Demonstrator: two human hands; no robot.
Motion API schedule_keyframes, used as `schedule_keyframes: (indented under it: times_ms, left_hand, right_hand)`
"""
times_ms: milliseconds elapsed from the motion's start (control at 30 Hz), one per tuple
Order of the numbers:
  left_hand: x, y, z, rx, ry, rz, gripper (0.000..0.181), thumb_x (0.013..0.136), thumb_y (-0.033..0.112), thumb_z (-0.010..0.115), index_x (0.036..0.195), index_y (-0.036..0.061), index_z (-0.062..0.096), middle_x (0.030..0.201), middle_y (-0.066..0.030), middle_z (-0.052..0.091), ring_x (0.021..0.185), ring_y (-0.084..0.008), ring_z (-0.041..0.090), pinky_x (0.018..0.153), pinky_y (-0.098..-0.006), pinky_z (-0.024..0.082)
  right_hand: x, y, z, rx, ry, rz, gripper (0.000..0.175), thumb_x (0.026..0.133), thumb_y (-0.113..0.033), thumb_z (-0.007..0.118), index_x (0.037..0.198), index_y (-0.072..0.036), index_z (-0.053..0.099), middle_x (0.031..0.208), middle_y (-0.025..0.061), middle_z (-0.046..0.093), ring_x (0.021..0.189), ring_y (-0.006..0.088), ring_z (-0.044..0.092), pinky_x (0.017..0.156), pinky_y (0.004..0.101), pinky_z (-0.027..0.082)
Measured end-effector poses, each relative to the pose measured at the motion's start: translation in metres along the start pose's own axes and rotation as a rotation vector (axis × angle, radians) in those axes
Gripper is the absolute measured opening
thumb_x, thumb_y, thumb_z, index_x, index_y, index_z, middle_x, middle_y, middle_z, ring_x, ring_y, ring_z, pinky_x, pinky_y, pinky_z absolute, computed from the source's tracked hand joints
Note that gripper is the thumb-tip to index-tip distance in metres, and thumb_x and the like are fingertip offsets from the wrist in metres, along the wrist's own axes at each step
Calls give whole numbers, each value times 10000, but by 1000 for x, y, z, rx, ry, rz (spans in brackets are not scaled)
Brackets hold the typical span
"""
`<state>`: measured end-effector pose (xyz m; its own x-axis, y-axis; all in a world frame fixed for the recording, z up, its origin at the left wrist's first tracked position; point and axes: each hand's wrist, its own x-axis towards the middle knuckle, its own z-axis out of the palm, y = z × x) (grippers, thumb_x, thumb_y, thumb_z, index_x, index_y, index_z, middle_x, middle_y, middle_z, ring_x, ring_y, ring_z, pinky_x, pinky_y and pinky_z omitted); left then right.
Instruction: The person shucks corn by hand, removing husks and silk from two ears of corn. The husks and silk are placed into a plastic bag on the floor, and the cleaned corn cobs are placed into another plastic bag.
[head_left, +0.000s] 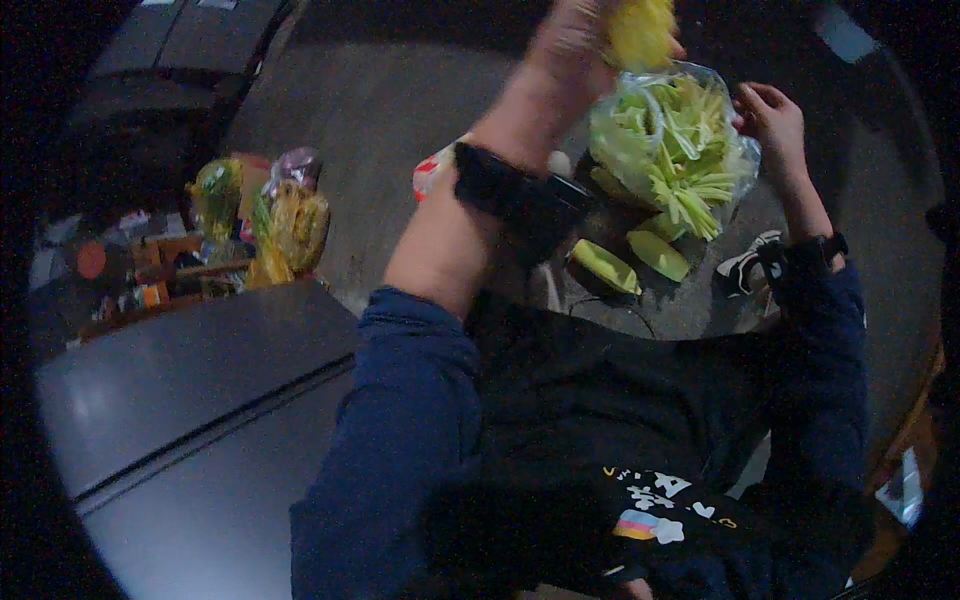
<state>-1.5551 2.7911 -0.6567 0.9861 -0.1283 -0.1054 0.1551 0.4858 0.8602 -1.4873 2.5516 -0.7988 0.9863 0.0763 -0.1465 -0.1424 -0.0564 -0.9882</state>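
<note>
My left hand (574, 26) is raised at the top edge, motion-blurred, and grips a bright yellow, rough-textured item (641, 34) that is cut off by the frame. Below it is an open clear plastic bag (619, 135) filled with shredded pale green leafy vegetable pieces (694, 180). At the bag's right side, my right hand (776, 124) has its curled fingers on the bag's edge. Two long pale green pieces (604, 266) lie below the bag, apart from each other. The near part of the left hand's surroundings is hidden behind my forearm.
A grey two-door cabinet or refrigerator top (187, 375) stands at the lower left. Bagged produce (292, 225) and cluttered small items sit beyond it. A red and white package (427, 176) shows behind my left forearm. A black and white shoe (750, 262) is on the dark floor.
</note>
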Motion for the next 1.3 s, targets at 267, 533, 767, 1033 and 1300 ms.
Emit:
schedule_keyframes:
  times_ms: [267, 533, 767, 1033, 1300]
  left_hand:
    - [-119, 107, -189, 102, 449, 114, 539, 833, 260, 637, 1235, -18, 411, 1107, -207, 538, 943, -331, 625, 757, -441, 564]
    - [-232, -65, -293, 143, 710, -605, 476, 756, 175, 702, 1149, 0, 496, 934, -106, 624, 776, -213, 651, 626, -389, 563]
    - [-228, -146, -345, 48, 780, -851, 323, 808, 274, 673, 1004, 42, 563, 792, -85, 638, 658, -214, 647, 552, -325, 542]
    - [-169, -107, -427, 43, 980, -5, 603, 770, 98, 712, 1265, 82, 367, 1073, -131, 555, 823, -285, 637, 629, -408, 570]
    - [-196, -153, -435, 258, 1150, -244, 654, 672, 5, 735, 1216, -2, 371, 1093, -159, 525, 960, -274, 591, 735, -398, 531]
  right_hand:
    - [-20, 9, -4, -25, -119, 172, 312, 930, -313, 556, 965, -14, 639, 690, 8, 583, 555, 80, 542, 512, 216, 446]
    - [-18, 21, 33, -91, -265, 212, 344, 952, -328, 514, 975, -6, 632, 670, 17, 576, 557, 96, 548, 532, 228, 441]
    - [-19, 32, 48, -222, -284, 213, 260, 949, -238, 528, 963, 2, 629, 677, 0, 554, 564, 75, 521, 536, 222, 431]
    - [-12, 42, 49, -232, -260, 275, 226, 920, -210, 580, 944, 8, 635, 682, 24, 571, 561, 94, 539, 525, 245, 457]
    - [-11, 45, 54, -293, -316, 306, 202, 907, -189, 600, 940, 8, 629, 684, 30, 580, 563, 102, 547, 522, 256, 471]
